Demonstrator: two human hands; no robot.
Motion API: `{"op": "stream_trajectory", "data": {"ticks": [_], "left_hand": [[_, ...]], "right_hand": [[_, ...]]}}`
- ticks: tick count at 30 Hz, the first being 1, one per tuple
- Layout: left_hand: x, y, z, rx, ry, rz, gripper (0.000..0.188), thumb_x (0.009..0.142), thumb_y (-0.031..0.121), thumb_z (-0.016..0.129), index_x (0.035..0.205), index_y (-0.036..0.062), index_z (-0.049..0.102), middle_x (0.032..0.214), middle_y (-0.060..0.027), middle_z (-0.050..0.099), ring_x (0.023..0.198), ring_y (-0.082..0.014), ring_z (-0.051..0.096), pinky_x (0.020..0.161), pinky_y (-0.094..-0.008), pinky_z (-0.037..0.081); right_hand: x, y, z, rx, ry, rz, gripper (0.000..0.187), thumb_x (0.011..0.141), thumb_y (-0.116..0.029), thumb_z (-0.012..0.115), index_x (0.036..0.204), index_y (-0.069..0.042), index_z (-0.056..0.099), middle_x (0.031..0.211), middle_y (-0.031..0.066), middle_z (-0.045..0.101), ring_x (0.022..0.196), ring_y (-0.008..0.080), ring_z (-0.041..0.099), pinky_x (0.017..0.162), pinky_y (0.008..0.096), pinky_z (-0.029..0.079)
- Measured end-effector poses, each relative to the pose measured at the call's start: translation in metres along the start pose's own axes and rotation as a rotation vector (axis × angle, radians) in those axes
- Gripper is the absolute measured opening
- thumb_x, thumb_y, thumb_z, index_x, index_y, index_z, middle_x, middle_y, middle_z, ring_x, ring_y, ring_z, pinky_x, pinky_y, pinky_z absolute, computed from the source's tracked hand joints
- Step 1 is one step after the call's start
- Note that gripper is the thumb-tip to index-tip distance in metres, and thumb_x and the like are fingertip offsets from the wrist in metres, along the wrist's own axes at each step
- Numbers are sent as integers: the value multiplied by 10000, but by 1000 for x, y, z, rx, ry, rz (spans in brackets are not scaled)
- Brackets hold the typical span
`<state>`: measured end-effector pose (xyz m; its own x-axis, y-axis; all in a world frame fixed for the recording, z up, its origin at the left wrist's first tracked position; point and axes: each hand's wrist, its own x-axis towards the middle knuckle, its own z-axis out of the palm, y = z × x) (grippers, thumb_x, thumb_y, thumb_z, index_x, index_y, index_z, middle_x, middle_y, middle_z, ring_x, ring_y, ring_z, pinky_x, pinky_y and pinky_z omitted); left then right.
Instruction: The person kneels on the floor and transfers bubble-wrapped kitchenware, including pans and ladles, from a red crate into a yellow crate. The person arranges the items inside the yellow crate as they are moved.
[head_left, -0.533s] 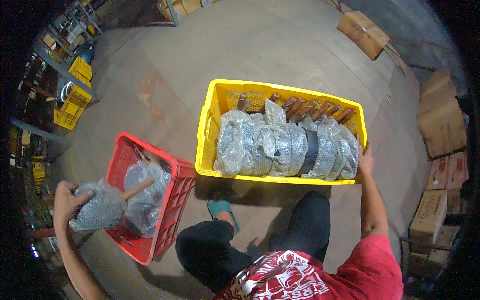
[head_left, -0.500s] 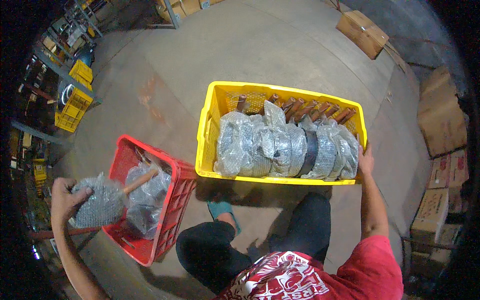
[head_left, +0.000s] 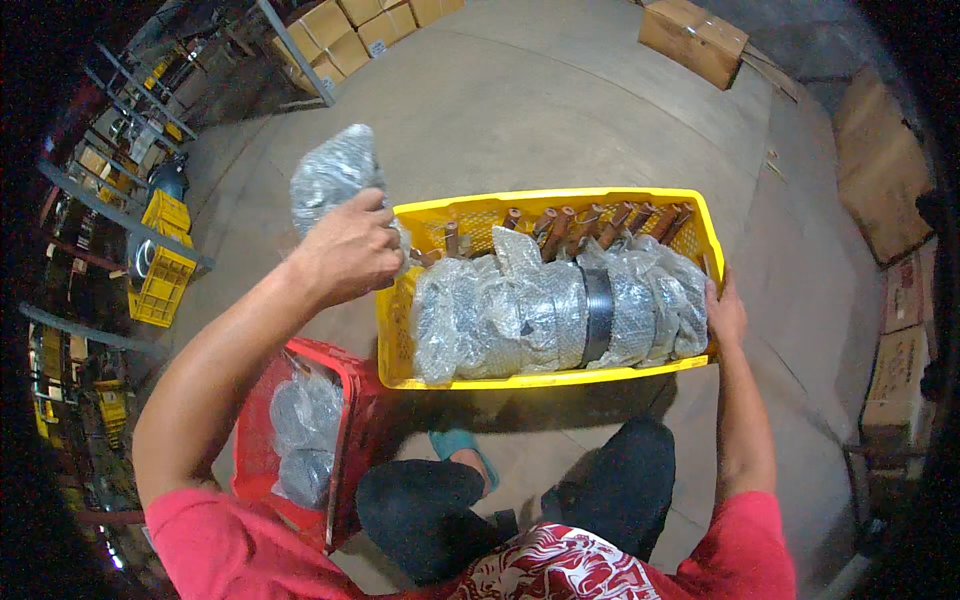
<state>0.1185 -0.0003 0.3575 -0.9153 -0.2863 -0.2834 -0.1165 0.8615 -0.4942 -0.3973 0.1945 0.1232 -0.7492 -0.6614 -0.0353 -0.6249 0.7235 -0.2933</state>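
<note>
My left hand (head_left: 352, 248) is closed on a pan in bubble wrap (head_left: 338, 178), raised beside the far left corner of a yellow crate (head_left: 545, 382). The fingers hide where exactly they grip it. Inside the crate stands a tight row of bubble-wrapped pans (head_left: 545, 310), their brown handles (head_left: 556, 235) sticking up along the far wall. One dark rim (head_left: 598, 315) shows bare between the wrappings. My right hand (head_left: 727, 315) grips the crate's right-hand wall. Below my left arm is a red crate (head_left: 345, 430) with a few more wrapped items (head_left: 305, 430) in it.
My knees (head_left: 615, 485) are close to the near side of the yellow crate. Metal shelving (head_left: 125, 205) with yellow crates (head_left: 163, 265) runs along the left. Cardboard boxes stand at the back (head_left: 345, 50), far right (head_left: 692, 40) and right edge (head_left: 885, 165).
My left hand has lifted the wrapped pan up and rightward, from over the red crate to the yellow crate's far left corner. My right hand stays on the yellow crate.
</note>
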Motion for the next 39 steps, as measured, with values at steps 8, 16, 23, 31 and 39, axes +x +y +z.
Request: {"op": "stream_trajectory", "data": {"ticks": [8,16,23,31,39], "left_hand": [[50,11,66,-37,-104,109,128,764,319,696,741,203,746,833,39,715,948,-161,613,895,-340,406],[53,-1,72,-41,-179,89,137,737,334,720,753,198,729,848,52,700,1019,-178,572,953,-384,394],[54,-4,54,35,-341,39,160,841,286,631,791,228,771,868,46,730,1038,-157,603,962,-348,368],[72,4,61,-7,-317,111,152,851,305,637,857,250,779,896,58,731,1075,-154,598,983,-342,370],[50,-3,57,-69,-227,63,131,796,248,659,819,197,777,866,52,724,1051,-159,593,968,-328,388]], "right_hand": [[-3,-2,-1,68,-9,-14,645,982,-485,511,1555,-241,340,1226,260,654,1101,444,644,944,527,504],[1,-10,-3,69,-19,-19,654,977,-497,516,1550,-230,351,1213,276,656,1101,461,641,927,534,510],[3,-8,-3,58,-28,-7,639,964,-427,568,1522,-172,388,1200,255,667,1082,429,658,913,511,521],[4,-6,3,114,3,-31,653,980,-430,553,1546,-183,342,1274,258,634,1141,443,627,967,509,495],[2,-12,-3,80,-67,26,667,984,-445,546,1556,-192,313,1286,257,626,1160,440,616,969,511,487]]}}
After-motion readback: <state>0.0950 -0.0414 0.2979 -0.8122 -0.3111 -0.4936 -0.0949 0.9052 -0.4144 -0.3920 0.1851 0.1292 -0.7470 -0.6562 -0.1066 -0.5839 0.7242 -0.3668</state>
